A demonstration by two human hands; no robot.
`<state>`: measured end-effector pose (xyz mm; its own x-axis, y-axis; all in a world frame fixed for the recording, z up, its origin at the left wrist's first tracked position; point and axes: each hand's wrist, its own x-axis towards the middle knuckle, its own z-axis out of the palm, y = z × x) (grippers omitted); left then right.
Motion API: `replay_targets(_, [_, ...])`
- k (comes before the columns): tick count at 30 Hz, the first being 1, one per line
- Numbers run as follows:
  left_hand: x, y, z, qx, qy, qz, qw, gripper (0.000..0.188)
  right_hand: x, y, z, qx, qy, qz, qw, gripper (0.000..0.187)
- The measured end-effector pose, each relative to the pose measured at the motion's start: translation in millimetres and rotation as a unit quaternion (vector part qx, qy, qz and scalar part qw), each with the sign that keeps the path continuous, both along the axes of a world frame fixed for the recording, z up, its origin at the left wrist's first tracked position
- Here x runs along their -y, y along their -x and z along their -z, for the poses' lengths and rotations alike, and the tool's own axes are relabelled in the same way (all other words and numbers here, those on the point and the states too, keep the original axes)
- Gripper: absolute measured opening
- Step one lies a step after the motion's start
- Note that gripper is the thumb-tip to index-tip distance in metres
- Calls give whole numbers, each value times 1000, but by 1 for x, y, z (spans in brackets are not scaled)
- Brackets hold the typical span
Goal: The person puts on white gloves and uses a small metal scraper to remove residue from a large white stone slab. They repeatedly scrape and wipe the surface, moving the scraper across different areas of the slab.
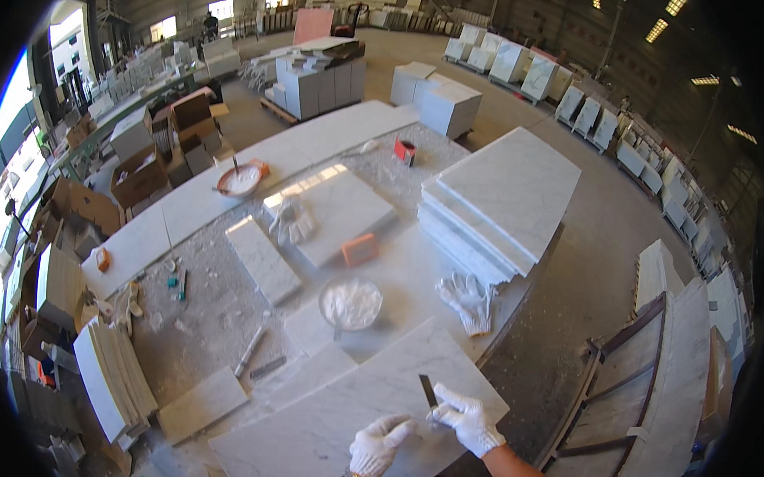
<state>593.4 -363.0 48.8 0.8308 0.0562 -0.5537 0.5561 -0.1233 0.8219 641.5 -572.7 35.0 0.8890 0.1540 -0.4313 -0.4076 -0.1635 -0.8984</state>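
My right hand (pixel 469 424), in a white knit glove, grips a thin dark scraper blade (pixel 427 389) that points up and away from me. Beside it, my left hand (pixel 378 448), also gloved, has its fingers curled together over the near slab; whether anything is between them I cannot make out. The two hands are apart. Beneath them lies a large pale grey-veined stone slab (pixel 331 428). A bowl of white paste or powder (pixel 351 304) stands just beyond the slab's far edge.
Stacked slabs (pixel 503 205) rise at the right, with a loose white glove (pixel 466 304) before them. Another glove (pixel 292 221) lies on a slab, near an orange block (pixel 360 249). A second bowl (pixel 239 179) stands farther left. Upright slabs (pixel 113 382) lean at the left.
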Motion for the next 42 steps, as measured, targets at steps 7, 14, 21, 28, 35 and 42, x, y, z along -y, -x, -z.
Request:
replay_targets(7, [-17, -14, 36, 70, 207, -177, 960, 31, -15, 15, 10, 156, 123, -160, 967, 58])
replay_targets(14, [-116, -15, 77, 222, -354, -131, 899, 59, -17, -25, 15, 55, 7, -37, 998, 35])
replay_targets(21, [-130, -15, 81, 204, -546, 5, 813, 61, -50, -91, 15, 19, -16, -11, 1000, 26])
replay_targets(28, [-129, -18, 73, 222, -559, -2, 799, 63, -79, -140, 23, 45, 12, -45, 998, 28])
replay_targets(35, [-125, -20, 67, 172, -543, -7, 822, 69, -93, -163, 31, 79, 80, -66, 991, 37])
replay_targets(42, [-118, -23, 72, 110, -536, -36, 836, 60, -90, -166, 16, 76, 109, -81, 988, 36])
